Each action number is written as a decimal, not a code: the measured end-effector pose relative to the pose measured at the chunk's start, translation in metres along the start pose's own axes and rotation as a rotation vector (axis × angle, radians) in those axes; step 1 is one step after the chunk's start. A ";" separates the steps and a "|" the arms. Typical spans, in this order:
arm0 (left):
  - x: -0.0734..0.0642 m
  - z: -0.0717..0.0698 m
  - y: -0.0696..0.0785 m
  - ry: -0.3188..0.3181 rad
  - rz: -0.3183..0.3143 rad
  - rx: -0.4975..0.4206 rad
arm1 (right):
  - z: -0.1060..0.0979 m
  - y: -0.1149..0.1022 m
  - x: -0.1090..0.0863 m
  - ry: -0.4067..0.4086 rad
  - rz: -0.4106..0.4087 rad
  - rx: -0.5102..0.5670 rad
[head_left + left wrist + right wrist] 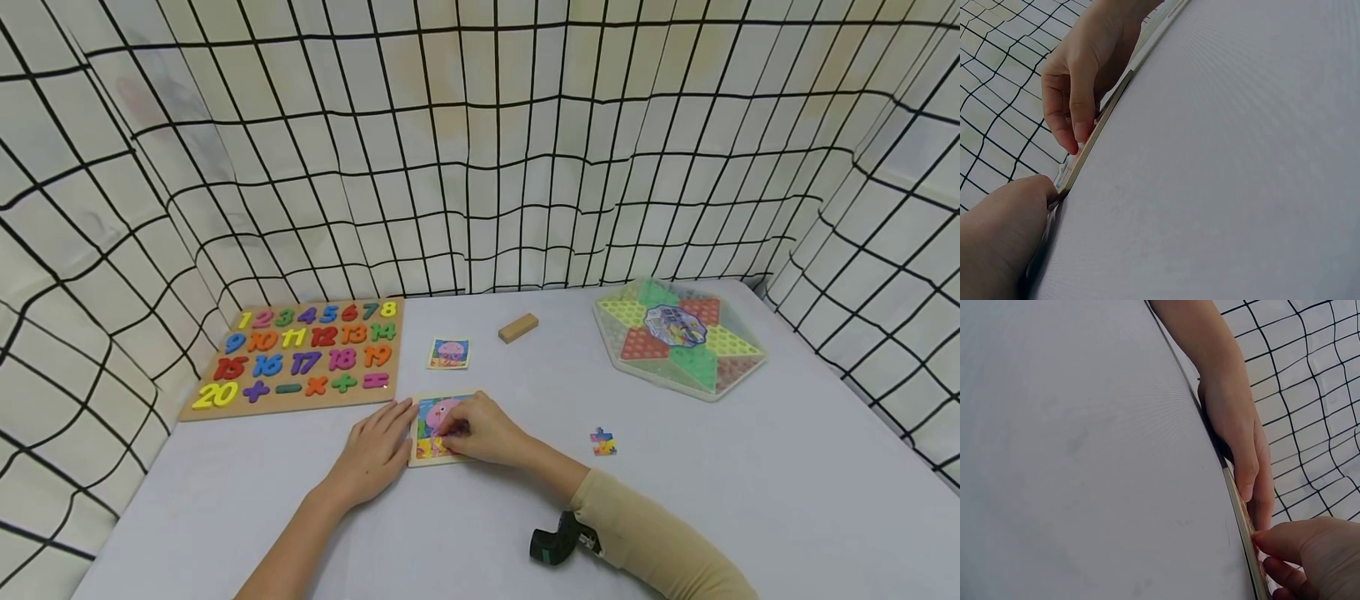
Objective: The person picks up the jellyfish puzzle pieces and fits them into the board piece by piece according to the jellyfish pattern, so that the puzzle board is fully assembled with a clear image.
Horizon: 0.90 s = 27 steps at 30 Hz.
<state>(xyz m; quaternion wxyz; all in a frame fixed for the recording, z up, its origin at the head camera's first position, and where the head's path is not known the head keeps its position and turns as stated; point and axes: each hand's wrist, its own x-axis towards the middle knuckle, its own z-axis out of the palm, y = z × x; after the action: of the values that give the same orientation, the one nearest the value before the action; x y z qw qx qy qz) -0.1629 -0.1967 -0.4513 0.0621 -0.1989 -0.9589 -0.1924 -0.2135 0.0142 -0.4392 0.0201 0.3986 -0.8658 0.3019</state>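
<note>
A square jigsaw puzzle [430,450] with a wooden frame and a pink cartoon picture lies on the white table. My left hand [372,454] rests flat along its left edge, fingers straight and touching the frame. Over the puzzle's right part, my right hand [483,429] has its thumb and fingertips together at the picture, pinching a puzzle piece that the fingers mostly hide. The left wrist view shows the right hand [1088,81] low against the board. One loose puzzle piece [602,442] lies to the right, apart from both hands.
A small picture card [450,353] and a wooden block [518,328] lie behind the puzzle. At left is a number board [300,361]; at back right, a hexagonal checkers board [678,337]. A black device [555,542] sits by the right sleeve. Black-gridded white cloth [495,150] surrounds the table.
</note>
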 end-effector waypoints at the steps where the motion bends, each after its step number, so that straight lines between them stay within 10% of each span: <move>1: 0.000 0.000 0.000 -0.001 -0.001 0.000 | 0.000 0.000 0.000 0.000 0.002 0.001; 27: 0.000 0.002 -0.001 0.008 -0.001 -0.003 | -0.014 0.001 -0.011 -0.005 0.047 0.034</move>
<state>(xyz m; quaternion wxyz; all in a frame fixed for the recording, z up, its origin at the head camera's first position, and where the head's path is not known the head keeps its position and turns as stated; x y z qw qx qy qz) -0.1630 -0.1970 -0.4533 0.0654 -0.1979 -0.9585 -0.1947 -0.2096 0.0295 -0.4311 0.0039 0.3792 -0.8698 0.3158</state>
